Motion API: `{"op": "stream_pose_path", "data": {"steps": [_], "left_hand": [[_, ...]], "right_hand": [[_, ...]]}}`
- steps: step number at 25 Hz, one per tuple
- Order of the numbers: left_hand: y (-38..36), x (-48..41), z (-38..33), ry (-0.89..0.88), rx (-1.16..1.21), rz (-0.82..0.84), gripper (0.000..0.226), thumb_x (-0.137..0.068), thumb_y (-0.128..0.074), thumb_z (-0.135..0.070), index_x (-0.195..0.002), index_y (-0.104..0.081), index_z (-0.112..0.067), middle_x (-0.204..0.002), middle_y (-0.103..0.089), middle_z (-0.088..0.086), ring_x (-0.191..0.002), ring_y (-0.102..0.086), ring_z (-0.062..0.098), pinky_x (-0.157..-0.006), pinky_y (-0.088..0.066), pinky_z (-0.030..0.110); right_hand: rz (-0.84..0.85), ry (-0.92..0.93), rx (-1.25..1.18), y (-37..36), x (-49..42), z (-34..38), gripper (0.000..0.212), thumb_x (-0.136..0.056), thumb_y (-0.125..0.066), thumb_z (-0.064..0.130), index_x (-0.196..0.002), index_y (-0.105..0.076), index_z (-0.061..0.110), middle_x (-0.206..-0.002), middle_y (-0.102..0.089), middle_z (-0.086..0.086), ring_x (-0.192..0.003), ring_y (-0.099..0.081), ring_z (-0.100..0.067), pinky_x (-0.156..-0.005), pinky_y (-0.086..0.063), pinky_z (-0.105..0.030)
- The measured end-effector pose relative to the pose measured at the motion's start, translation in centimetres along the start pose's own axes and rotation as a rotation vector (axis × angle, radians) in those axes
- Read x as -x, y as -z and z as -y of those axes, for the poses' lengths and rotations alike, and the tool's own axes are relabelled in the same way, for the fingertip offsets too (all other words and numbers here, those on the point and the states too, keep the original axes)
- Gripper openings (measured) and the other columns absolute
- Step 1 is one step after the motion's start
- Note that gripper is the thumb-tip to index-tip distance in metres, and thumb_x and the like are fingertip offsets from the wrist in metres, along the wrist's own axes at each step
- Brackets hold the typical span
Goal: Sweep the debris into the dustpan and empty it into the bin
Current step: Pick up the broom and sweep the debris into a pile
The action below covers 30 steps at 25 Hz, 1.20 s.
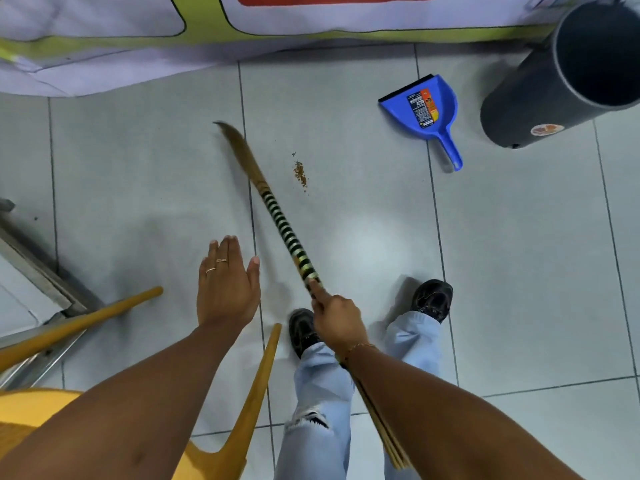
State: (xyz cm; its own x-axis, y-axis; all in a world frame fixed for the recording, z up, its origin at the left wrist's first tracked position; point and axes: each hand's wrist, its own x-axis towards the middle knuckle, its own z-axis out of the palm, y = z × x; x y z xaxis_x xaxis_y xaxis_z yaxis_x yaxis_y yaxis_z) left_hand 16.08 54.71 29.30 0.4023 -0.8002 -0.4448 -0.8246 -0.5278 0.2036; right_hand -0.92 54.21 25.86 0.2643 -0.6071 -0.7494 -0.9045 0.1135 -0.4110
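The light, stiff-handled broom [277, 216] is gripped at its banded handle by the right hand [337, 315]; the left hand [227, 285] is spread open, empty. Debris [300, 173] lies just right of the soft bristles; the dustpan [429, 105] is further right.

Seemingly a home: tiled floor [381, 237], yellow plastic chair [242, 427], hanging printed cloth [104, 39].

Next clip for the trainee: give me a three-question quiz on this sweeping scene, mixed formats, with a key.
1. True or false: the debris already lies inside the blue dustpan.
2. Which hand holds the broom? A) left hand B) right hand C) both
3. Fill in: the dustpan lies on the floor between the debris and the grey ____.

Key: 1 false, it is on the tiles, apart from the dustpan; 2 B, the left hand is open and empty; 3 bin.
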Motion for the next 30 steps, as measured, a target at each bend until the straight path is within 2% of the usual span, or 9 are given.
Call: {"op": "stream_pose_path", "data": {"steps": [5,9,12,15,17,20,24,27,30], "left_hand": [[0.5,-0.2,1.9,0.065,-0.019,0.005,0.055,-0.097,-0.036,-0.029,-0.14,-0.027,0.004,-0.147,-0.034,0.026,-0.141,-0.024,0.038,-0.116,-0.022,0.048],[0.7,-0.4,2.3,0.07,0.0,0.018,0.055,-0.097,-0.034,-0.031,-0.141,-0.025,0.001,-0.149,-0.032,0.024,-0.142,-0.021,0.036,-0.117,-0.02,0.047],[0.9,-0.5,2.2,0.054,0.005,0.033,0.055,-0.097,-0.033,-0.031,-0.141,-0.026,0.001,-0.149,-0.033,0.024,-0.142,-0.022,0.036,-0.117,-0.022,0.047],[1.6,-0.4,1.6,0.06,0.019,0.048,0.056,-0.097,-0.031,-0.032,-0.141,-0.025,0.001,-0.149,-0.032,0.023,-0.143,-0.021,0.035,-0.118,-0.021,0.046],[2.6,0.1,0.6,0.051,0.025,0.047,0.056,-0.097,-0.032,-0.032,-0.141,-0.025,0.002,-0.149,-0.032,0.024,-0.143,-0.021,0.035,-0.118,-0.021,0.046],[4.1,0.1,-1.5,0.028,0.028,0.025,0.055,-0.097,-0.035,-0.03,-0.14,-0.028,0.004,-0.147,-0.036,0.026,-0.141,-0.024,0.037,-0.117,-0.023,0.047],[4.3,-2.1,-5.3,0.006,0.014,-0.034,0.054,-0.097,-0.037,-0.029,-0.138,-0.03,0.006,-0.144,-0.039,0.028,-0.14,-0.027,0.039,-0.116,-0.026,0.049],[2.4,-4.5,-8.2,0.046,0.01,0.011,0.055,-0.097,-0.033,-0.031,-0.141,-0.025,0.002,-0.149,-0.033,0.024,-0.142,-0.021,0.036,-0.118,-0.021,0.046],[0.4,-6.6,-11.8,0.108,0.025,0.055,0.056,-0.098,-0.031,-0.032,-0.142,-0.022,0.001,-0.151,-0.03,0.022,-0.144,-0.017,0.034,-0.119,-0.018,0.044]], "right_hand": [[0.166,0.001,-0.048,-0.6,-4.4,7.9,0.038,-0.097,-0.038,0.023,-0.132,-0.049,0.013,-0.123,-0.061,-0.019,-0.108,-0.059,-0.037,-0.089,-0.05,-0.039],[0.164,-0.179,-0.306,1.6,-8.9,10.2,0.037,-0.093,-0.041,0.021,-0.124,-0.055,0.004,-0.119,-0.064,-0.018,-0.095,-0.066,-0.033,-0.083,-0.055,-0.036],[0.097,-0.282,-0.424,3.3,-9.3,9.4,0.037,-0.094,-0.04,0.02,-0.123,-0.055,0.003,-0.119,-0.064,-0.017,-0.097,-0.066,-0.032,-0.083,-0.054,-0.034],[0.079,-0.311,-0.4,4.5,-7.5,7.3,0.038,-0.096,-0.037,0.017,-0.127,-0.053,0.005,-0.121,-0.063,-0.016,-0.104,-0.065,-0.033,-0.084,-0.053,-0.034],[0.045,-0.297,-0.399,4.8,-4.4,6.1,0.04,-0.094,-0.035,0.018,-0.129,-0.054,0.012,-0.118,-0.065,-0.015,-0.099,-0.067,-0.034,-0.081,-0.057,-0.034],[-0.03,-0.269,-0.517,5.5,-0.7,4.7,0.044,-0.091,-0.038,0.025,-0.133,-0.053,0.028,-0.113,-0.068,-0.014,-0.093,-0.069,-0.036,-0.086,-0.058,-0.044],[-0.156,-0.177,-0.389,11.5,-4.2,1.5,0.048,-0.089,-0.043,0.026,-0.135,-0.045,0.039,-0.116,-0.067,-0.018,-0.096,-0.066,-0.04,-0.089,-0.055,-0.047],[-0.221,-0.158,-0.051,18.5,-11.7,-1.4,0.046,-0.091,-0.044,0.02,-0.137,-0.045,0.025,-0.128,-0.059,-0.018,-0.113,-0.056,-0.04,-0.095,-0.047,-0.041],[-0.168,-0.178,0.17,24.2,-17.5,-3.2,0.038,-0.093,-0.045,0.02,-0.129,-0.05,0.01,-0.129,-0.055,-0.018,-0.118,-0.054,-0.037,-0.096,-0.046,-0.04]]}}
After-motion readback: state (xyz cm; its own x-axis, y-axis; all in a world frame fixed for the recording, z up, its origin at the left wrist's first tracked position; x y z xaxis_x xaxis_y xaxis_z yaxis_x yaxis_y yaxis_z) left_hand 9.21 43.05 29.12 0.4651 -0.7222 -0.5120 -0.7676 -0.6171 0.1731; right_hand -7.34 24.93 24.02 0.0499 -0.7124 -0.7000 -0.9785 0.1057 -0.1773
